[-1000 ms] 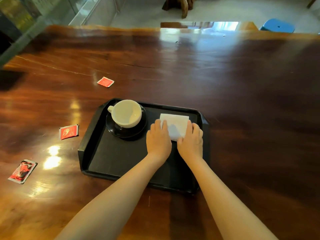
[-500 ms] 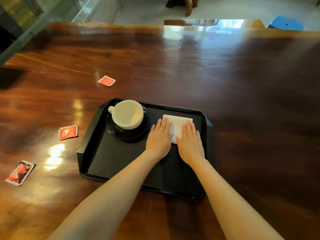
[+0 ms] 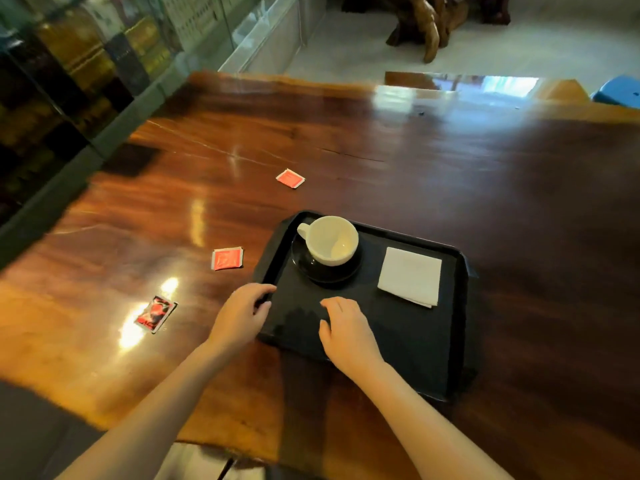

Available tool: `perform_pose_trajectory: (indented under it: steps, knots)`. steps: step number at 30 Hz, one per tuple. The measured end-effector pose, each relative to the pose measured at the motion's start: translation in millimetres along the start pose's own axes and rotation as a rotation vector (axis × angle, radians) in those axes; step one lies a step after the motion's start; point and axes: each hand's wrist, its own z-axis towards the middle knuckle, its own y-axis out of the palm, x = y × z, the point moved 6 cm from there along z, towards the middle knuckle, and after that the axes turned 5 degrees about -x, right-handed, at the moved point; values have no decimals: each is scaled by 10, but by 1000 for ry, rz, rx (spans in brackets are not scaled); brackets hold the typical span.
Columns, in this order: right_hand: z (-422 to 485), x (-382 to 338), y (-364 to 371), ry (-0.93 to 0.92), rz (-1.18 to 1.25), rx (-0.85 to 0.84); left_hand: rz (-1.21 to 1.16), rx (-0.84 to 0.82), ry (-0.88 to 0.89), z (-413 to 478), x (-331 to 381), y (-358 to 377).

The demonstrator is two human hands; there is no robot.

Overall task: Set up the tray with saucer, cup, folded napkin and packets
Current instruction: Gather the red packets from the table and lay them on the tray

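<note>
A black tray [image 3: 453, 341] lies on the wooden table. On its far left part a white cup [image 3: 332, 241] stands on a black saucer [image 3: 311, 271]. A folded white napkin [image 3: 410, 276] lies flat on the tray's far right part. Three red packets lie on the table left of the tray: one far [image 3: 290, 178], one middle [image 3: 227, 258], one near [image 3: 156, 313]. My left hand [image 3: 242, 315] hovers at the tray's left rim, fingers loosely curled, holding nothing. Over the tray's near floor, my right hand [image 3: 346, 329] is empty with fingers apart.
The glossy wooden table [image 3: 450, 161] stretches far and right. A glass display cabinet [image 3: 69, 81] runs along the left. A carved wooden base [image 3: 429, 26] and a blue stool [image 3: 620, 93] stand beyond the far edge. The near table edge is by my forearms.
Both hands left the napkin and moved left and nearer; the napkin now lies uncovered. The view has swung left, showing more of the packets' side.
</note>
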Motion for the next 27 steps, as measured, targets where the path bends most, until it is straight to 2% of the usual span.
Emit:
perform_pose_trajectory:
  steps: [4,8,12,15,17,21,24,27]
  knots:
    - [409,-527,200,-82,-81,-121,102,59,-180,73,-863,-616]
    - [842,-996,496,-95,-161,-180,220,-91,-281,143,-1630,-915]
    - [1252,-1354,768,-96,-306,-128,312,-197,-369,73,-2142,-927]
    - [1553,-1506,850,-54,-452,-20,358,-182,-388,30,-2329,-880]
    - [1732,-1522,915,-27,-462,-6,355,-156,-385,29,-2384,-853]
    - [1994,-1478,1087,-1,-514,-122,198,-180,-400,63,-2465,-795]
    - [2032,-1536,1157,-28,-602,-104,66,-205,-359,121,-2503,-833]
    - [2031,-1584,1152,-65,-626,-83,-370,-167,-370,185,-2497,-930]
